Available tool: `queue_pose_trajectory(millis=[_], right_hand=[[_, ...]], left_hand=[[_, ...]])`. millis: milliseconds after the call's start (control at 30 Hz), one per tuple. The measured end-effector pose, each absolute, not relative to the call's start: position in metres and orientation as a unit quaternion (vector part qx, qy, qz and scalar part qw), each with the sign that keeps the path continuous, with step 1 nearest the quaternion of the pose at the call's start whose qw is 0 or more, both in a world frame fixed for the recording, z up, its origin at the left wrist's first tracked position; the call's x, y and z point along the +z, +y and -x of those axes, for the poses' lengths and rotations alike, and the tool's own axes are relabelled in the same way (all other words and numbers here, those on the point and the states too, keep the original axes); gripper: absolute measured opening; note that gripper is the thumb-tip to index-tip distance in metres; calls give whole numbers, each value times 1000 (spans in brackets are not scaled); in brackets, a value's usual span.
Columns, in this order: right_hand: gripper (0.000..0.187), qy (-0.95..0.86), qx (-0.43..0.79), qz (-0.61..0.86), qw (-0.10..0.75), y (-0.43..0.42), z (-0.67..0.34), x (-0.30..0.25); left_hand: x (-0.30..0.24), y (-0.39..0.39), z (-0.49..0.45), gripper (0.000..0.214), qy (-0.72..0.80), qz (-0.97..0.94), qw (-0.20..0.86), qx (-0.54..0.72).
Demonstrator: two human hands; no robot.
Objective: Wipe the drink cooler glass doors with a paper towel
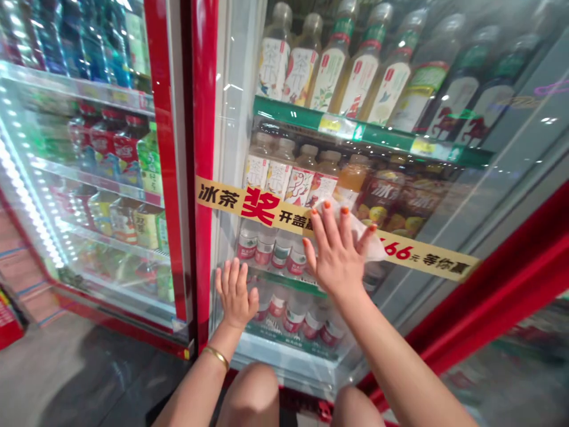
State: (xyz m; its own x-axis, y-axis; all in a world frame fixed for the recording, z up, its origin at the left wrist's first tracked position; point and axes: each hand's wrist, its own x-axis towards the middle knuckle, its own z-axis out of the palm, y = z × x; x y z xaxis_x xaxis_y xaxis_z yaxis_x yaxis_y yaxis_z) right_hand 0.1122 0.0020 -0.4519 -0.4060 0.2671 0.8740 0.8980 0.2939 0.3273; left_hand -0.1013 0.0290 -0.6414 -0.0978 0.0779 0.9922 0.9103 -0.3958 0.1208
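My right hand [340, 252] holds a white tissue [376, 246] flat against the glass door [231, 139] of a drinks fridge. Its fingers are spread over the tissue, which partly covers a yellow promotional strip [217, 198] with black and red lettering. Lower and to the left, my left hand [235, 293] lies open against the same door, fingers up, with nothing in it. A gold bangle [216, 356] circles the left wrist. Behind the glass stand rows of bottled drinks [331, 77]; some lower ones are hidden by my right hand and forearm.
A red door frame [207, 118] divides this fridge from another lit fridge [171, 279] on the left. Another red frame [511, 273] slants along the right. My bent knees [251, 391] are close to the door's bottom edge. Grey floor [102, 373] shows at lower left.
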Motion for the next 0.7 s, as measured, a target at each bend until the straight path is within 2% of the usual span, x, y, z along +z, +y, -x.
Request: queue_pose_trajectory(millis=[67,133,200,267,367,433,500,633,700], right_hand=[[76,-755,-431,364,335,4,-95,-451],[69,-801,-440,292,281,1,-92,-469],[65,-808,-451,279,258,-7,-114,-493],[69,-761,-460,348,295,-16,-158,-504],[77,-627,-457,489,399,-19,-216,-485],[78,-567,-447,535,438,-15,-225,-465],[79,-583,-451,524,427,-12,-210,-457],[70,-704,-472,420,325,-18,-181,-493],[73,-698,-468,425,336,-25,-195,-513]], left_hand=[[-638,28,102,68,-419,581,341,-609],[-636,28,103,70,-409,584,338,-614],[-637,29,104,73,-406,582,341,-616],[-637,29,106,75,-406,580,347,-616],[-625,26,104,71,-406,569,331,-634],[-601,22,96,60,-402,555,316,-656],[-565,19,82,53,-385,552,310,-671],[-483,20,53,68,-341,606,318,-645],[-457,25,45,74,-343,634,309,-621]])
